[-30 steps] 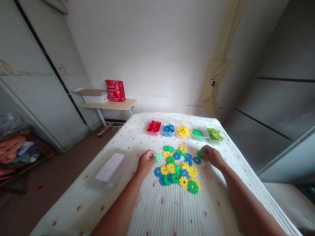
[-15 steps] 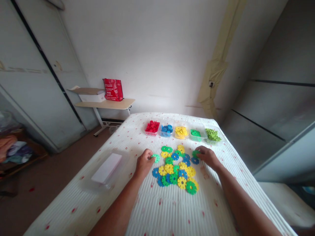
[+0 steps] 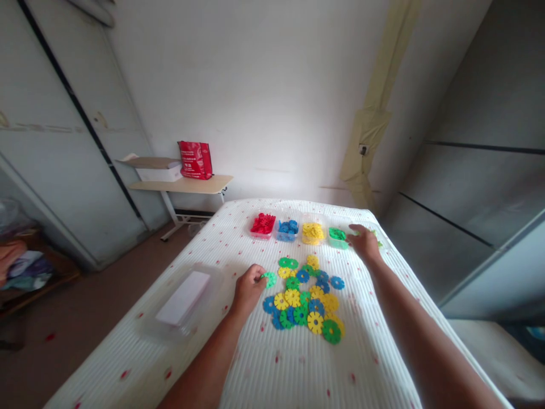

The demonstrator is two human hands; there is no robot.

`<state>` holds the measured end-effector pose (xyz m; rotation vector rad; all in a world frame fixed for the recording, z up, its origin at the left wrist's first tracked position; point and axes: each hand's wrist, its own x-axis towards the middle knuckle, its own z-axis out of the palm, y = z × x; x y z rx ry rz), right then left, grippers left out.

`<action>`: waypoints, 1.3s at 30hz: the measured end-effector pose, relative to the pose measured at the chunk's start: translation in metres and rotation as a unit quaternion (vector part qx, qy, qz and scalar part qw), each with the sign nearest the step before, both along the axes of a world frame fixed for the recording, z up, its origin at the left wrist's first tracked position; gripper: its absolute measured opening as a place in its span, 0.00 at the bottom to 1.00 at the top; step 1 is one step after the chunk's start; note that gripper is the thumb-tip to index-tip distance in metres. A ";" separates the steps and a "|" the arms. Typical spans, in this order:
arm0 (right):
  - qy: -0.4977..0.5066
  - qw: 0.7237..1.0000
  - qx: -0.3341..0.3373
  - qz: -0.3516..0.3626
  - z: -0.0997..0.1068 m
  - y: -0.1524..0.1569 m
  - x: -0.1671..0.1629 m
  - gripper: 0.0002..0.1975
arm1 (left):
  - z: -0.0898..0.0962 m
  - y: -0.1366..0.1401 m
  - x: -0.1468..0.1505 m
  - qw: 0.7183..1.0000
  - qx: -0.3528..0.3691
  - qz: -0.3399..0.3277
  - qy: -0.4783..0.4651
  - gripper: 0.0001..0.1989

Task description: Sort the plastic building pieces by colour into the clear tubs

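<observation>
My left hand (image 3: 249, 288) is closed on a light green snowflake disc (image 3: 269, 279), pinched at its edge just left of the loose pile. My right hand (image 3: 365, 243) reaches to the right side of the green disc box (image 3: 339, 244), its thumb and finger apart and no disc visible between them. It partly covers the box of lime green pieces (image 3: 382, 245). Between my arms lies a spread of notched discs, among them a yellow disc (image 3: 315, 322), a blue disc (image 3: 338, 282) and a large green disc (image 3: 331, 331), several overlapping.
In the back row stand clear boxes of red pieces (image 3: 262, 235), blue pieces (image 3: 286, 236) and yellow pieces (image 3: 313, 240). A clear tray (image 3: 147, 329) holding a white slab (image 3: 184, 298) lies at the left. A side table (image 3: 204, 184) with a red bag (image 3: 195, 160) stands beyond.
My right hand has moved from the pile's right edge back to the green box. The green disc it held is no longer visible in it. My left hand keeps its disc.
</observation>
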<state>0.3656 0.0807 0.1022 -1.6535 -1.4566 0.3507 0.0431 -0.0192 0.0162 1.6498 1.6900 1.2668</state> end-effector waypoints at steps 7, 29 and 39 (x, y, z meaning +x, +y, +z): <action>0.009 0.984 -0.036 0.175 -0.032 -0.050 -0.050 0.11 | -0.002 -0.001 0.002 1.000 0.002 -0.005 -0.005 0.03; -0.162 0.923 -0.042 0.346 -0.037 -0.089 -0.149 0.06 | 0.006 -0.008 0.010 0.992 0.004 -0.095 -0.087 0.05; -0.093 0.962 -0.041 0.255 -0.010 -0.059 -0.085 0.03 | 0.007 -0.007 0.006 0.995 0.030 -0.054 -0.075 0.10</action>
